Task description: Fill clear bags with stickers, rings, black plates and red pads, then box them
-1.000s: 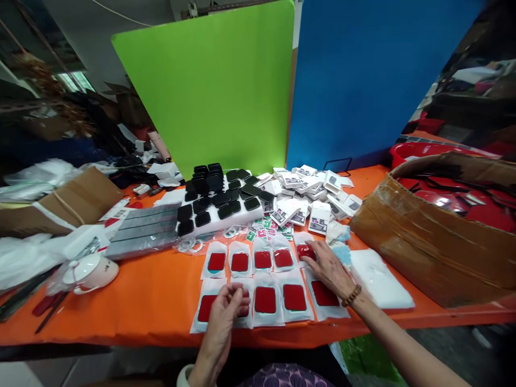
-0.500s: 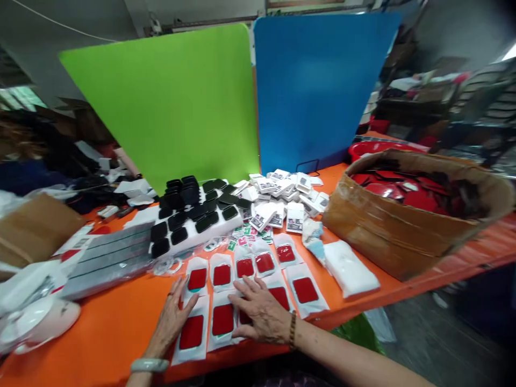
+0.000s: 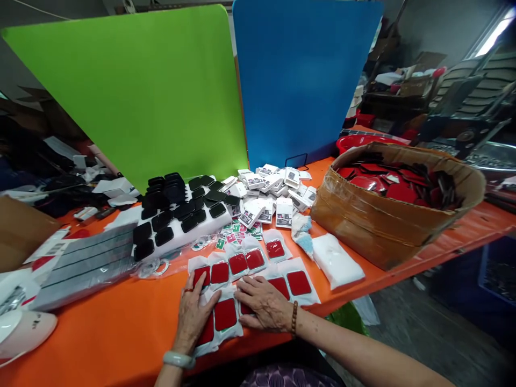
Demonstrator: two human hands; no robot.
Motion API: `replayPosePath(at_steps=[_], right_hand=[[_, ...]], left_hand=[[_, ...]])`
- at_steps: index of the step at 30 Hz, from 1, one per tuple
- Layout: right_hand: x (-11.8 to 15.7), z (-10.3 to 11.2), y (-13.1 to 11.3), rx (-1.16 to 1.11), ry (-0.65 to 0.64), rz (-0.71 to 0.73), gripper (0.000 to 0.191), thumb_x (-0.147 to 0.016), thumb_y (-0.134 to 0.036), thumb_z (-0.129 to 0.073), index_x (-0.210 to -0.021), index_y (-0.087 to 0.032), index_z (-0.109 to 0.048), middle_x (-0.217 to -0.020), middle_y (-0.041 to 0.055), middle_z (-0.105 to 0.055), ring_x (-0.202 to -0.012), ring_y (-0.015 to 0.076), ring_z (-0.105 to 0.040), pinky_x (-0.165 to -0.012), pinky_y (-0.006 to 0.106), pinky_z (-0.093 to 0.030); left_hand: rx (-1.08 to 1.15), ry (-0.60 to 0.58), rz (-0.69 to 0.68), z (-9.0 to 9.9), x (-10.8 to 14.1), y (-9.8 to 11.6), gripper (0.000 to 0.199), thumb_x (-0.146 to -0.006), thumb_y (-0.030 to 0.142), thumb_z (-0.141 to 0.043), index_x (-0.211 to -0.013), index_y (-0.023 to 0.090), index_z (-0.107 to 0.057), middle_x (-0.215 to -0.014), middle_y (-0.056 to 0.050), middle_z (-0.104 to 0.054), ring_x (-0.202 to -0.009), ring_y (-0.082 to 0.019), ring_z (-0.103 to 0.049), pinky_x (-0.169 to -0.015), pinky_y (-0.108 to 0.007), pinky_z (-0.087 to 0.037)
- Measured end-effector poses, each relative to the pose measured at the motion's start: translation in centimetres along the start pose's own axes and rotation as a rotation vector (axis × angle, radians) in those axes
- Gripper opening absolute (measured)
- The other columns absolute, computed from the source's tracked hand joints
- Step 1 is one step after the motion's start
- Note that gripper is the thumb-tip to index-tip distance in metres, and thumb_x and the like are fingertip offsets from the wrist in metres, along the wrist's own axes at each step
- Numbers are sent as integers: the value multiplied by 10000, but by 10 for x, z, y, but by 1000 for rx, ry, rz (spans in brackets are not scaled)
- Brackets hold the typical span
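On the orange table, red rounded squares lie on white sheets in two rows. My left hand rests at the left end of the rows, fingers spread, its fingertips on a red square and its palm partly over another. Flat over the front row's middle is my right hand, partly hiding a red square beneath it. Neither hand grips anything. Behind the rows are small printed green and pink papers, a pile of small white boxes and black rounded squares on a white block.
A cardboard box full of red and black pieces stands at the right. Before it lies a white packet. Green and blue panels stand behind. A grey wrapped stack and white cap are at the left.
My left hand has moved right against the sheets, and the left sheets have shifted closer to the others. My right hand stays over the front row. The camera view has shifted.
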State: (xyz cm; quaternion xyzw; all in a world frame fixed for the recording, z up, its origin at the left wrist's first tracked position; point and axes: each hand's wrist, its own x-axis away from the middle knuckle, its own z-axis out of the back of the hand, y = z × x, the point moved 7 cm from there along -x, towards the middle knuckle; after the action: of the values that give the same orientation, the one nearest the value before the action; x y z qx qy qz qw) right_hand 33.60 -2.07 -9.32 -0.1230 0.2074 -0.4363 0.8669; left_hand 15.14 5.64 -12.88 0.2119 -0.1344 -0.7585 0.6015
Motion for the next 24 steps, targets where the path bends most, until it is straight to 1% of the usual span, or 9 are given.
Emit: replayPosePath(at_steps=[3, 6, 10, 13, 16, 18, 21, 22, 24], right_hand=[[11, 7, 11, -13, -18, -20, 464, -849, -447, -565, -1224, -177, -528, -1285, 123, -541, -1226, 268, -424, -1015, 413, -320], [23, 12, 21, -29, -33, -36, 509, -852, -424, -565, -1295, -185, -492, -1339, 122, -514, -1260, 267, -405, -1038, 418, -305], [31, 15, 28, -50, -43, -42, 517, -862, -410, -553, -1324, -188, -478, -1382, 126, -484, -1285, 275, -382, -1051, 442, -296], [30, 18, 27, -76, -43, -28, 504, -864, -403, -561, -1313, -187, -487, -1361, 127, -500, -1271, 277, -398, -1042, 448, -316], [26, 28, 32, -127, -11, -28, 442, -890, -389, -543, -1283, -187, -509, -1295, 125, -547, -1197, 243, -476, -1007, 403, -372], [21, 41, 45, -149, 71, -81, 345, -920, -350, -504, -1219, -185, -554, -1229, 121, -586, -1129, 227, -527, -969, 384, -408], [5, 61, 74, -173, 191, -210, 245, -943, -298, -461, -1107, -183, -601, -1074, 98, -641, -1004, 212, -583, -898, 360, -449], [-3, 65, 84, -172, 210, -258, 233, -945, -289, -455, -1086, -179, -605, -1040, 91, -646, -969, 205, -593, -879, 346, -456], [-22, 65, 105, -124, 198, -389, 226, -948, -287, -452, -1072, -170, -599, -1028, 80, -646, -943, 187, -601, -865, 311, -454]], left_hand=[[-6, 2, -30, -6, 1, 15, 599, -835, 468, -542, -1325, 126, -503, -1481, -205, -322, -1290, -366, -417, -1069, -529, -342], [10, -16, -45, -14, 3, 31, 600, -832, 469, -554, -1327, 133, -502, -1480, -213, -323, -1323, -362, -378, -1089, -540, -304], [13, -10, -74, -22, 6, 50, 581, -833, 450, -560, -1317, 133, -509, -1474, -219, -332, -1339, -364, -356, -1094, -553, -280], [11, 18, -78, -23, 7, 55, 553, -849, 431, -533, -1308, 124, -514, -1461, -225, -352, -1322, -361, -381, -1080, -551, -302], [32, 50, -76, -23, 7, 53, 506, -861, 411, -508, -1297, 155, -523, -1458, -196, -371, -1323, -341, -384, -1073, -533, -322], [46, 68, -80, -22, 8, 52, 494, -860, 405, -512, -1296, 174, -520, -1462, -181, -372, -1327, -337, -382, -1077, -534, -318], [45, 71, -79, -22, 9, 52, 491, -857, 394, -526, -1301, 183, -515, -1465, -182, -370, -1319, -336, -396, -1082, -547, -303], [41, 66, -75, -22, 9, 52, 491, -860, 390, -526, -1306, 185, -512, -1468, -182, -365, -1320, -333, -396, -1086, -549, -296], [35, 51, -62, -22, 10, 52, 493, -867, 380, -519, -1317, 180, -506, -1471, -184, -359, -1332, -329, -379, -1093, -552, -282]])
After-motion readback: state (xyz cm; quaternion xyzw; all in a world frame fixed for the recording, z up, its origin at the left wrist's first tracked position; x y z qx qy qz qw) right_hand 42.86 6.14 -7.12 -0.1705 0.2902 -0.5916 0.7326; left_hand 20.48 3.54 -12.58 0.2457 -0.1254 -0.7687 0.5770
